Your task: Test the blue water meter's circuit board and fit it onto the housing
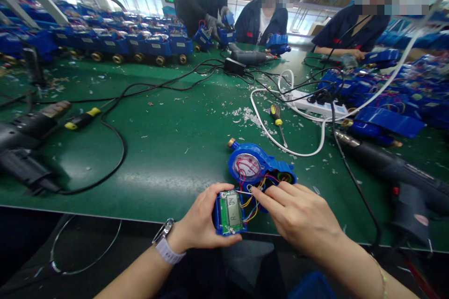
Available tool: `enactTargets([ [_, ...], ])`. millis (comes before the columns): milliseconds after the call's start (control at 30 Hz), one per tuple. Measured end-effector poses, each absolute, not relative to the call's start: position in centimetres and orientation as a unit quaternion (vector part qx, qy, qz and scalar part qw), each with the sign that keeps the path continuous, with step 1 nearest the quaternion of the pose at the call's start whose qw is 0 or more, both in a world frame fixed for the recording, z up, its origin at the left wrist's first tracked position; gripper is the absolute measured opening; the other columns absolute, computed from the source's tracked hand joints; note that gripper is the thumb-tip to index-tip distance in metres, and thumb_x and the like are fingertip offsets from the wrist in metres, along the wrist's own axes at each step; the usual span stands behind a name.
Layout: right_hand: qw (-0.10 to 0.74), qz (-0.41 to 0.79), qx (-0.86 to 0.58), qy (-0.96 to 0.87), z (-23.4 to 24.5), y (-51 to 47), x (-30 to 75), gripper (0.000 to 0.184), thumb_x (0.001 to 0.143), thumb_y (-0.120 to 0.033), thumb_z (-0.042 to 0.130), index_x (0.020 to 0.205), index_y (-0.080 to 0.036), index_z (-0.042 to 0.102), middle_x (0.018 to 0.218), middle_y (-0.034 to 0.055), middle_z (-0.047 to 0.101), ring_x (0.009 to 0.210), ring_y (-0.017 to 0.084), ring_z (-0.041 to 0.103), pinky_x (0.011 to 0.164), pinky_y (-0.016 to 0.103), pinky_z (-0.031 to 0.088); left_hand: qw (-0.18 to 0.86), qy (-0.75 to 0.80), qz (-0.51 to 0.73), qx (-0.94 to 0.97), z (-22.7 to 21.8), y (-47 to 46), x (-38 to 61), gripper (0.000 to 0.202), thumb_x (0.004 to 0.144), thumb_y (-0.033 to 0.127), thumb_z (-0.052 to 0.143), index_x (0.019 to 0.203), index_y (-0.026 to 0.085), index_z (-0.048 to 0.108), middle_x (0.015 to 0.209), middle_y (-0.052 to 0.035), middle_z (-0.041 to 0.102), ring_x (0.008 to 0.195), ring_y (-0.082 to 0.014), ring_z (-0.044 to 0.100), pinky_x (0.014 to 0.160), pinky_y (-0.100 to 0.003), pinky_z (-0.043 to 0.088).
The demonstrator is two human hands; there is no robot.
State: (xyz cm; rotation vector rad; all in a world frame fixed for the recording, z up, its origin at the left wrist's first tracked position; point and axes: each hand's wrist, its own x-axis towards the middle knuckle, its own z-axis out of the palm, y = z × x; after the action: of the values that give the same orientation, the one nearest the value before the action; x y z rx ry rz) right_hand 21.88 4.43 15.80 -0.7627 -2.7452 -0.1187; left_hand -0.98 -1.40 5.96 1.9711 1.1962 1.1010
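My left hand (199, 219) grips a small blue module with a green circuit board and an LCD screen (230, 212) at the table's near edge. Coloured wires (253, 196) run from it to a blue water meter body (257, 168) with a round dial, lying just beyond on the green table (168, 149). My right hand (298, 215) reaches in from the right, its fingertips pinching at the wires beside the module. A watch sits on my left wrist.
A yellow-handled screwdriver (277, 119) and a white power strip (317, 105) lie beyond the meter. Heat guns rest at the left (24, 135) and right (393, 168). Rows of blue meters (140, 44) line the far left. Other people work across the table.
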Motion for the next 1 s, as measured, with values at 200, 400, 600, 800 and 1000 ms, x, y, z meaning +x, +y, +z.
enactTargets([
  [200,0.127,0.013,-0.24,-0.962,16.8,5.7,22.5,0.035,0.092,-0.002,0.044,0.107,-0.015,0.073,0.077,0.0017,0.064,0.065,0.02,0.056,0.058,0.033,0.036,0.269,0.396,0.405,0.779,7.3,-0.6,-1.6,0.085,0.069,0.049,0.082,0.135,0.021,0.037,0.12,-0.0137,0.062,0.108,-0.0304,0.066,0.093,-0.044,0.057],
  [400,0.153,0.109,-0.241,-0.952,18.4,7.2,23.7,0.033,0.1,-0.008,0.041,0.111,-0.016,0.071,0.083,0.0015,0.067,0.071,0.016,0.06,0.062,0.025,0.043,0.256,0.322,0.378,0.829,10.3,2.4,-2.4,0.085,0.071,0.055,0.08,0.136,0.021,0.038,0.121,-0.0145,0.063,0.109,-0.0298,0.066,0.092,-0.041,0.057],
  [600,0.164,0.139,-0.25,-0.944,19.1,7.9,24.0,0.031,0.102,-0.009,0.041,0.111,-0.017,0.07,0.083,0.0022,0.065,0.07,0.015,0.058,0.061,0.023,0.042,0.298,0.265,0.369,0.839,11.4,5.1,-2.0,0.081,0.07,0.05,0.08,0.136,0.019,0.044,0.124,-0.0146,0.065,0.114,-0.0306,0.065,0.1,-0.043,0.054],
  [800,0.149,0.095,-0.259,-0.95,19.3,7.8,23.3,0.032,0.101,-0.01,0.037,0.105,-0.015,0.069,0.077,0.0029,0.061,0.064,0.017,0.054,0.057,0.027,0.037,0.312,0.267,0.399,0.82,10.3,5.2,-1.7,0.089,0.064,0.046,0.084,0.138,0.02,0.044,0.126,-0.0156,0.064,0.114,-0.0327,0.066,0.103,-0.045,0.053],
  [1000,0.165,0.056,-0.243,-0.954,19.3,7.7,22.2,0.029,0.099,-0.011,0.037,0.087,-0.015,0.063,0.07,0.0018,0.057,0.059,0.016,0.049,0.056,0.028,0.034,0.275,0.257,0.432,0.82,9.7,5.0,-1.6,0.087,0.069,0.049,0.082,0.14,0.022,0.04,0.124,-0.0135,0.066,0.112,-0.0301,0.067,0.1,-0.041,0.055],
])
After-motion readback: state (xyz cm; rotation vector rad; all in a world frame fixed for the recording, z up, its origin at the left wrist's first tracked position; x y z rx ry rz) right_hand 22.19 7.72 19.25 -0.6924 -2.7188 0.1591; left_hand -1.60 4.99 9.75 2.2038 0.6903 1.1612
